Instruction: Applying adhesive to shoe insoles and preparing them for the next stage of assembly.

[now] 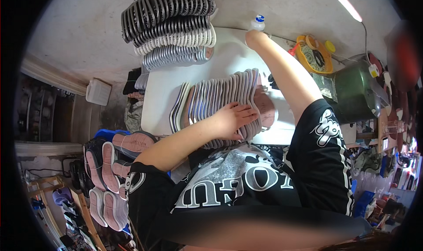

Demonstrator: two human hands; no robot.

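A long row of shoe soles [220, 92], pale-edged and standing on edge, fills the middle of the white table [161, 81]. My left hand [236, 118] lies over the right part of this row, its fingers spread across the edges. At the row's right end a pinkish-brown sole face [264, 105] shows. My right arm stretches to the table's far edge, where my right hand [255, 38] is beside a white bottle with a blue cap [258, 23]. The fingers of that hand are hidden, so whether they hold anything cannot be made out.
Tall bundles of black, cream and grey soles [169, 26] stand at the back left. A yellow basket [315, 55] with bands sits at the back right, near a dark green container [359, 92] and a lamp [350, 8]. Tied pink-faced soles [108, 167] lie at my left.
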